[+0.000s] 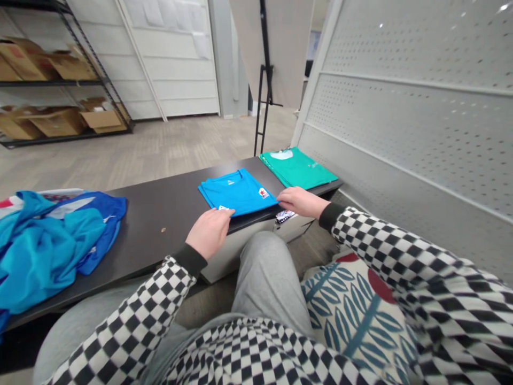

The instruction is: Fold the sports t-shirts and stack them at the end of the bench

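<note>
A blue shirt (240, 195), folded into a flat square with a small white and red badge, lies on the dark table (148, 219) in front of me. My left hand (210, 231) pinches its near left corner, beside a bit of white label. At the near right corner, my right hand (301, 202) has its fingers closed on the shirt's edge. Just beyond the right hand lies a folded green shirt (301, 168), with a pale patch at its collar.
Crumpled blue garments (60, 240) are heaped at the table's left end. A grey perforated panel (409, 96) rises on the right. A leaf-patterned cushion (356, 315) sits beside my leg. Shelves with cardboard boxes (60, 122) stand at the back left, a black-legged stand (262, 107) behind the table.
</note>
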### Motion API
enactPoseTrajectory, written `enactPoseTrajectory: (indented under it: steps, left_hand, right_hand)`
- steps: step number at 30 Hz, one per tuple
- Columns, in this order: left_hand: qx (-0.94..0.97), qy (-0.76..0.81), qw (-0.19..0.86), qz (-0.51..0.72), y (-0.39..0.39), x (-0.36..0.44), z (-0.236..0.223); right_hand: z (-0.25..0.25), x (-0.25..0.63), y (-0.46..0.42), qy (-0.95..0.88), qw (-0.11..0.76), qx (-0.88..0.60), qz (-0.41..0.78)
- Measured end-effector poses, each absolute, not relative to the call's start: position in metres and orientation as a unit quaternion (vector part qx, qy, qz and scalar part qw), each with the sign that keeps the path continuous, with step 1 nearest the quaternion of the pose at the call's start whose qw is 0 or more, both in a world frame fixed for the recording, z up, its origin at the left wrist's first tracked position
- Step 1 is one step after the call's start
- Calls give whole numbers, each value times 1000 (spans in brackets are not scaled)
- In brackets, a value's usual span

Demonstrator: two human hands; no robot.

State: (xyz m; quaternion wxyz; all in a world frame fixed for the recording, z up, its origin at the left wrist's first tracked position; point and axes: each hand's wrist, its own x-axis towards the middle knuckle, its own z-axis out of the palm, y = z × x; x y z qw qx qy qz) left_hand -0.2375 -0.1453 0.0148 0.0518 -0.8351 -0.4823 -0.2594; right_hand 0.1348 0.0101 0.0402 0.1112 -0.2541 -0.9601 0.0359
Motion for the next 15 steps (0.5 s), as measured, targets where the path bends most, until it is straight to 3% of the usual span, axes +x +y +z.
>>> enactPoseTrajectory:
  steps: [9,15]
  left_hand:
    - [-757,-571,22,-316,-148,-261,170]
    - [-754,-567,64,-326,-165,-257,241]
  right_hand:
    - [170,121,-24,-906,188,-377,25]
    - [256,137,-69,-873,229,-429,-31]
